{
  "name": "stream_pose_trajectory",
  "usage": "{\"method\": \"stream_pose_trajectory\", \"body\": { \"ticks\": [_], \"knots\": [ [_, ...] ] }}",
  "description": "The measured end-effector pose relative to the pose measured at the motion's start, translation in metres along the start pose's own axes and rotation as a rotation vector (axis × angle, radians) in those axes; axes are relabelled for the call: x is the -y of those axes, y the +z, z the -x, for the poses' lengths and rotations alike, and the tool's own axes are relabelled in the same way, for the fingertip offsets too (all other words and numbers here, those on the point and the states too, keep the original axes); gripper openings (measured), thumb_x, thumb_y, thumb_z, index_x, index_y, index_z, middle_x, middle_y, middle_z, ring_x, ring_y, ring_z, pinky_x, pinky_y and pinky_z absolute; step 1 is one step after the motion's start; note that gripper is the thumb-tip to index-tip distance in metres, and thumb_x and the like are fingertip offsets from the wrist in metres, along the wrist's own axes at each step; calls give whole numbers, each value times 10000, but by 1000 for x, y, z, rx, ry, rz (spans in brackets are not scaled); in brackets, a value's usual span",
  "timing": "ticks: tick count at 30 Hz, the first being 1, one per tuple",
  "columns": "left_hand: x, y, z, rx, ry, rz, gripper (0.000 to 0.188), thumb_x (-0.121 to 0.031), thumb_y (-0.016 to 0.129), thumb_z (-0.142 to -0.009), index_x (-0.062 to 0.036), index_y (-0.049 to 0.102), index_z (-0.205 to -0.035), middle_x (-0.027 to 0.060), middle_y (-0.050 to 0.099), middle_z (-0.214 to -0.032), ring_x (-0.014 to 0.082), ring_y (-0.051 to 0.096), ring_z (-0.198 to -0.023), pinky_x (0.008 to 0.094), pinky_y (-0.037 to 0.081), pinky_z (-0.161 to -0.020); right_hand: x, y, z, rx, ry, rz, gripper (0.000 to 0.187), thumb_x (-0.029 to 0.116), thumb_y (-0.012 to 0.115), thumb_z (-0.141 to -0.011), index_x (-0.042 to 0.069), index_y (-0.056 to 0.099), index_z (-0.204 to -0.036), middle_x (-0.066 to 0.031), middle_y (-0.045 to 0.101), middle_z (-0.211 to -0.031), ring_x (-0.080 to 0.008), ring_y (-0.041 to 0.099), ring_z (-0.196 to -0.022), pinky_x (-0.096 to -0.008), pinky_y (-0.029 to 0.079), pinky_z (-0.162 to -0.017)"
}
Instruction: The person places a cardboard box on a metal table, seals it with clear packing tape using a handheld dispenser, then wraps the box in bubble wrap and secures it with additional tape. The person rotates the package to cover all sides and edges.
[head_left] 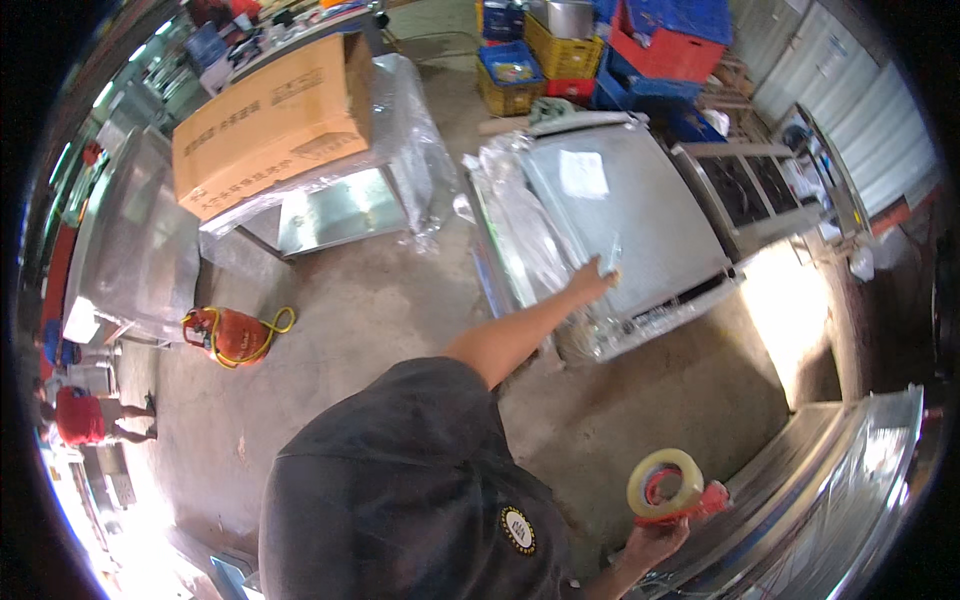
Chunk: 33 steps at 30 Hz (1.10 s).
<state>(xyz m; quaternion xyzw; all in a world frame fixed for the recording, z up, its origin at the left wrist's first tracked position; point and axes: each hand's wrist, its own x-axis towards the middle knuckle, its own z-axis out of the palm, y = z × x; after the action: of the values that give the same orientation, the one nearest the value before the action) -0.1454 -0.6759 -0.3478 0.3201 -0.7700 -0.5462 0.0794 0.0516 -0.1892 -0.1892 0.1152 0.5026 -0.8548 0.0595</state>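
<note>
My left hand (pixel 598 282) is stretched out over the near left part of a flat grey metal panel (pixel 640 215), its fingers apart at the surface. Clear plastic wrap (pixel 535 215) lies crumpled along the panel's left side, and a white paper sheet (pixel 583 174) rests on its far part. Low at the right, my right hand (pixel 655 545) is closed round a red tape dispenser (pixel 712 498). A wide roll of clear yellowish tape (pixel 637 487) sits on the dispenser. Exactly how the fingers wrap the handle is partly hidden.
A large cardboard box (pixel 275 130) lies on a plastic-wrapped metal table at left. An orange gas cylinder (pixel 240 338) with a yellow hose stands on the floor. Stacked crates (pixel 670 50) are behind the panel. Plastic-wrapped metal goods (pixel 800 500) lie lower right. A person in red (pixel 80 415) is far left.
</note>
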Motion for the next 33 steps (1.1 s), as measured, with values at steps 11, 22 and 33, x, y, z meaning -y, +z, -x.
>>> {"method": "stream_pose_trajectory", "body": {
  "ticks": [11, 22, 33],
  "knots": [
    [5, -219, 328, 533, 179, 868, 760, -480, 709, -967, -45, 429, -1524, 80, 570, -1387, 186, 534, -1285, 393, 447, -1077, -144, 252, -4, 712, 724, -361, 815, 750, 410, -995, 49, 556, -1385, -123, 708, -1037, -220, 685, -749, -380, 596, -699],
    [9, -425, 388, -203, 73, 339, 584, -245, 849, -821, 53, 578, -1245, 136, 714, -1047, 176, 673, -976, 339, 544, -855, -261, 414, 131, 1062, 767, -103, 873, 771, 406, -976, 56, 509, -1467, -136, 698, -1259, -264, 697, -1115, -433, 575, -970],
    [88, -685, 365, -479, 105, 61, 802, -199, 769, -890, 8, 376, -1557, 266, 575, -1382, 361, 640, -1206, 408, 584, -925, -363, 640, 269, 1353, -128, 544, 684, 74, 843, -812, 52, 484, -1394, -99, 601, -1320, -268, 587, -1241, -452, 483, -1058]
  ]
}}
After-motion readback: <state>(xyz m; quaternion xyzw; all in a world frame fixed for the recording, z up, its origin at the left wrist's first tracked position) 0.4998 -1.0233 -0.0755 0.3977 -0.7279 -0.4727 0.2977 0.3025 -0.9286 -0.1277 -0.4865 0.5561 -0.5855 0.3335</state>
